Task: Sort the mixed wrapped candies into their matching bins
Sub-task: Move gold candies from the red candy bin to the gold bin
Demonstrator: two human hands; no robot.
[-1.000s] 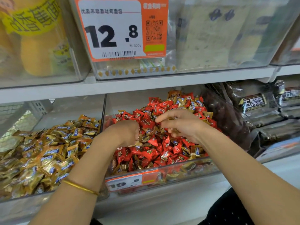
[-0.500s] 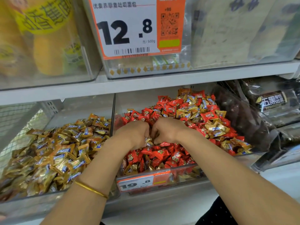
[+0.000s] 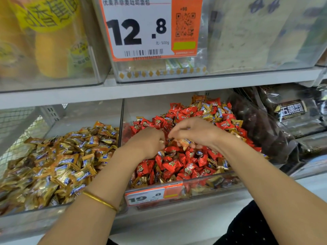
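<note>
Right hand gripped gold candy over red-candy bin; left hand curled beside it, contents not discernible.

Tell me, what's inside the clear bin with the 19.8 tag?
Mostly red candies with gold candies mixed in; the right hand pinches one gold candy beside the left hand. Anything deeper is covered by the pile.

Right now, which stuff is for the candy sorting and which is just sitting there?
For the job: left hand, right hand pinching a gold candy, mixed bin, gold bin.
Just there: price tag, dark bags, yellow packs.
</note>
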